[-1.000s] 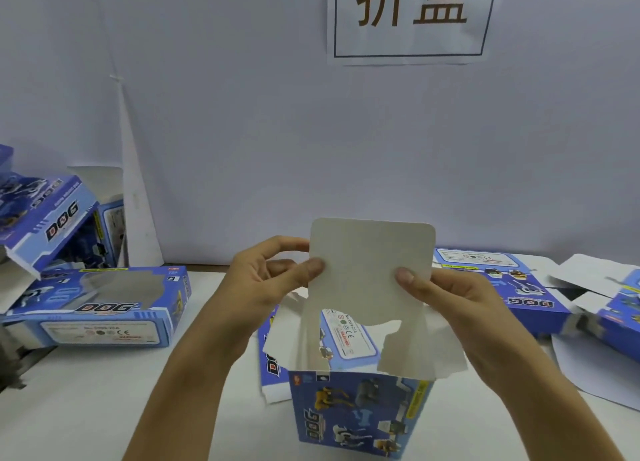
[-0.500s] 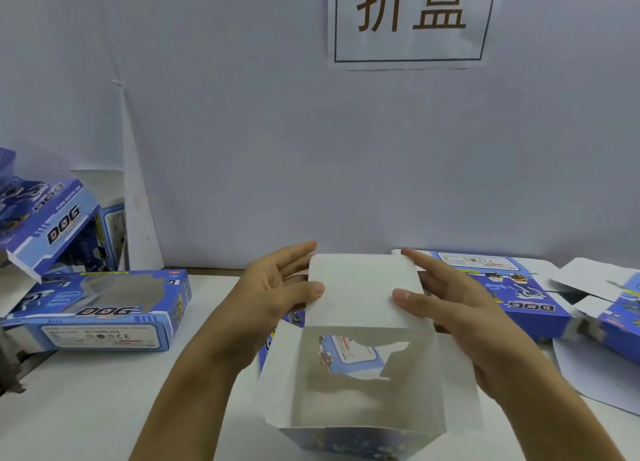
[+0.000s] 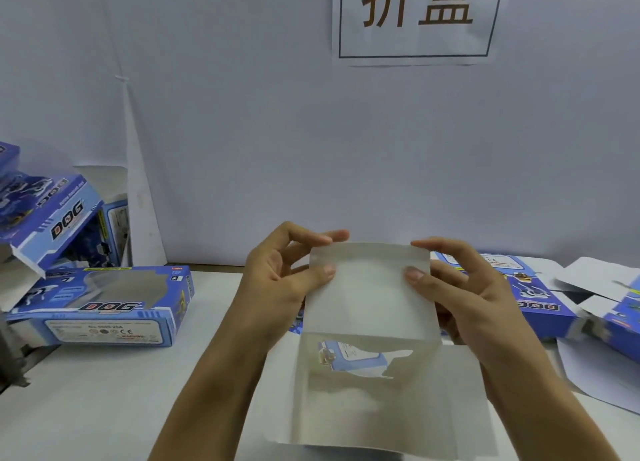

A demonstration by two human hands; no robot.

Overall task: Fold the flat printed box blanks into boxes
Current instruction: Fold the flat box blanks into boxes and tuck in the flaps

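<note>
I hold a half-formed box blank (image 3: 370, 388) in front of me, its plain white inside facing the camera and a window cut-out near its middle. Its large end flap (image 3: 369, 287) stands up at the far end, with the top strip bent back. My left hand (image 3: 287, 280) pinches the flap's left edge, thumb in front and fingers behind. My right hand (image 3: 464, 294) pinches the right edge the same way. Side flaps spread out low on both sides. Through the window I see part of a blue box lying underneath.
Folded blue "DOG" boxes (image 3: 104, 308) lie and lean in a pile (image 3: 45, 214) at the left. More blue printed boxes and blanks (image 3: 533, 298) lie at the right on the white table (image 3: 104, 408). A white wall with a paper sign (image 3: 415, 17) rises behind.
The box tipped toward me, so its printed front dropped out of sight and the white inside shows. The tall rounded end flap got folded back at its top; both hands slid to its edges.
</note>
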